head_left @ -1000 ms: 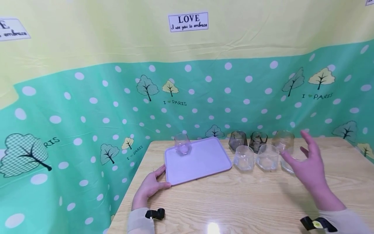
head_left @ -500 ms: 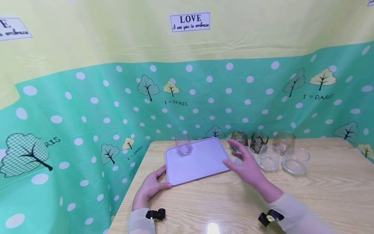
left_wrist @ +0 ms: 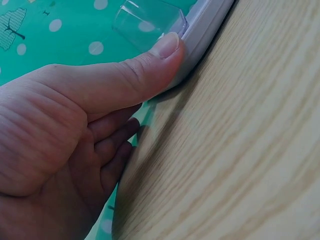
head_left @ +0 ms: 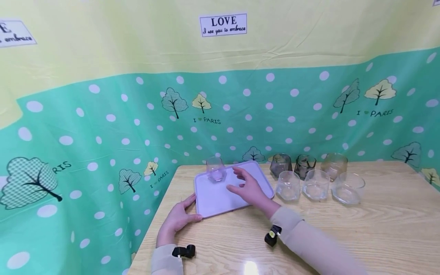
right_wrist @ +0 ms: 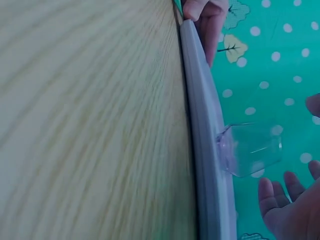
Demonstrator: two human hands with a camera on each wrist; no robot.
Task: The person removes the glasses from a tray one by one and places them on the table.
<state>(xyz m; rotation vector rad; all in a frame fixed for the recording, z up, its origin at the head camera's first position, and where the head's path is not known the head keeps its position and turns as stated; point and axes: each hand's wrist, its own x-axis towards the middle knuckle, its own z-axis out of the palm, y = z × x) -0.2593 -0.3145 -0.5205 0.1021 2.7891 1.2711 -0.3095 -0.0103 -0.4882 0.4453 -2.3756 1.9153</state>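
A pale lilac rectangular tray lies on the table, its near left corner held by my left hand. In the left wrist view the thumb presses the tray's rim, with the other fingers curled lower down. One clear drinking glass stands upright on the tray's far left part. My right hand hovers over the tray to the right of that glass, fingers spread and slightly bent, with nothing in its grasp. In the right wrist view, a gap separates its fingers from the glass.
Right of the tray stand three clear glasses in a front row. Behind them are two dark smoky glasses and an amber one. A patterned green and yellow cloth hangs behind the wooden table.
My right hand has swept left from beside the rightmost glasses, past the row, to above the tray. The left hand, tray and glasses have stayed in place.
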